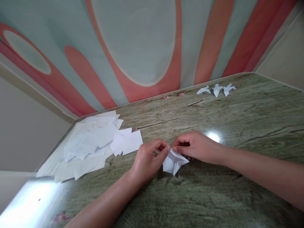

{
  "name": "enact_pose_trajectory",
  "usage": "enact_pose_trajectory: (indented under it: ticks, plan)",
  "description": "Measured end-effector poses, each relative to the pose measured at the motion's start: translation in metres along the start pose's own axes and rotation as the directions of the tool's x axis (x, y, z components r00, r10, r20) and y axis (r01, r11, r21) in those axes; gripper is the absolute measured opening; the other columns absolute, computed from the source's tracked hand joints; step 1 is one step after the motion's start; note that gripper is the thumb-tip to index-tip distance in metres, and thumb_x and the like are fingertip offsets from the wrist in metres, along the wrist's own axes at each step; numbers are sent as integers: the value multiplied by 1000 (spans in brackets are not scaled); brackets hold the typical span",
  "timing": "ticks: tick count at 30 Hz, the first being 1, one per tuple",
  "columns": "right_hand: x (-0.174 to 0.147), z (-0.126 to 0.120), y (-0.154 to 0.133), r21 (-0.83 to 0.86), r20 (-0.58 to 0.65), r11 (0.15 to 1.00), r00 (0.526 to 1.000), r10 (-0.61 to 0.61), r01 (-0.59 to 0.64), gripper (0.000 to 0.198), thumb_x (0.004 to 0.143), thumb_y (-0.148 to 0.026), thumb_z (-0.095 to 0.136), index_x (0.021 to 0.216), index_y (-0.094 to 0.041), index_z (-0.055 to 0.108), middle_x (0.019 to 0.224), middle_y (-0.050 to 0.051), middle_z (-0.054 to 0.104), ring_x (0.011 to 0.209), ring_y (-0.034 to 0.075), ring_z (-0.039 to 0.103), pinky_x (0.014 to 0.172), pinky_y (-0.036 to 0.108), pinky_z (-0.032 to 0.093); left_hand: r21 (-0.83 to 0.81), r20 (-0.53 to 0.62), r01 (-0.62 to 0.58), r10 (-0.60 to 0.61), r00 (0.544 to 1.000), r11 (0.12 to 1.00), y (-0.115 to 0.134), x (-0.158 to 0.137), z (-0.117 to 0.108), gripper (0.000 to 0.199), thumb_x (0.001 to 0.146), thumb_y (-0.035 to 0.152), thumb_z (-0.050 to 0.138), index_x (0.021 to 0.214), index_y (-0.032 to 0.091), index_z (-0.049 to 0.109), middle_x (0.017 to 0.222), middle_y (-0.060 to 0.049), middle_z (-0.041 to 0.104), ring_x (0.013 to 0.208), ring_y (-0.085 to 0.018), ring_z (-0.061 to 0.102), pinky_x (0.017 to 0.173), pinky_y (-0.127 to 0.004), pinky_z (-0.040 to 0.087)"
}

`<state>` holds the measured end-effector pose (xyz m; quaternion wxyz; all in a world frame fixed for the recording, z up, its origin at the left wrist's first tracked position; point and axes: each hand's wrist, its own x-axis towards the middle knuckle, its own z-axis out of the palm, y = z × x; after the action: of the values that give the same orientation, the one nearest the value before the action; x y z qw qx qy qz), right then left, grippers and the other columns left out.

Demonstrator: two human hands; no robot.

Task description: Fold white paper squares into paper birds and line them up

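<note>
A small white sheet of paper (174,162), creased and partly folded, is held just above the table between my two hands. My left hand (152,158) pinches its upper left edge between thumb and fingers. From the other side, my right hand (193,147) grips the top edge close to the left fingertips. The paper's lower points spread outward toward me, with a crease running down its middle. Exactly how the fingertips press on the upper edge is partly hidden.
Loose white paper sheets (83,142) lie in an overlapping pile on the left, with square pieces (133,142) at its right side. Three folded paper birds (217,90) stand near the back edge. The wood-patterned table (237,190) meets a patterned wall (142,88).
</note>
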<state>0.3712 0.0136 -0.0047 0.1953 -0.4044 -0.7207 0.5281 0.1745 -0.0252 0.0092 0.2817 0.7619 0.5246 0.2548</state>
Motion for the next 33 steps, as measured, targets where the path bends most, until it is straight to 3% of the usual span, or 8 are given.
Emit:
enact_pose_trajectory:
  ticks: [9,15,24,26,28,29,31,33]
  plan:
    - [2,-3,1,-114,48,993,998,-38,43,15,82,-27,58,75,-18,68,68,1,68,61,15,60,55,24,42,-6,29,24,-24,999,1000,1,-1,3,18,88,22,54,74,16,66,66,1,65,61,-11,58,55,-20,41]
    - [3,-5,5,-80,83,997,997,-9,15,17,81,-30,59,77,-17,69,67,1,68,59,14,59,53,23,42,-16,-5,32,-32,999,999,4,1,0,19,86,20,57,70,16,66,63,1,65,59,-10,58,55,-19,40]
    - [8,-7,9,-241,129,961,986,-104,133,14,80,-17,58,72,-17,69,72,1,69,72,16,62,64,25,43,-41,59,64,-61,996,997,3,0,2,19,86,21,57,72,15,68,65,1,66,60,-10,58,57,-19,40]
    - [9,-10,11,-252,113,955,985,-132,157,14,82,-19,59,73,-18,69,74,1,69,72,16,63,65,26,44,-55,83,93,-88,993,994,1,0,0,22,87,25,55,73,15,68,64,1,65,59,-10,57,57,-19,40]
    - [8,-13,9,-282,7,935,975,-224,217,17,88,-23,55,78,-18,69,78,2,70,75,16,63,68,27,45,-63,58,133,-129,990,989,-2,1,-3,25,88,29,54,74,15,68,63,1,65,59,-11,57,57,-19,40]
    - [5,-14,6,-319,-80,911,951,-300,261,19,91,-24,53,82,-18,69,82,2,70,79,16,63,72,28,46,-64,13,160,-159,987,985,-4,2,-4,26,88,31,54,75,15,68,64,1,65,60,-11,58,57,-20,41]
    - [-3,-12,-4,-450,-263,824,831,-490,343,21,95,-24,47,91,-18,67,92,5,70,89,18,62,82,32,45,-69,-111,212,-219,969,975,-9,5,-6,26,88,34,55,75,15,69,66,0,66,63,-13,59,59,-20,42]
    - [-13,-3,-14,-583,-201,674,722,-662,455,17,93,-22,50,97,-18,66,95,5,69,93,19,60,88,35,43,-82,-218,240,-253,943,967,-14,8,-6,27,87,35,56,73,15,67,64,0,64,62,-13,58,58,-21,41]
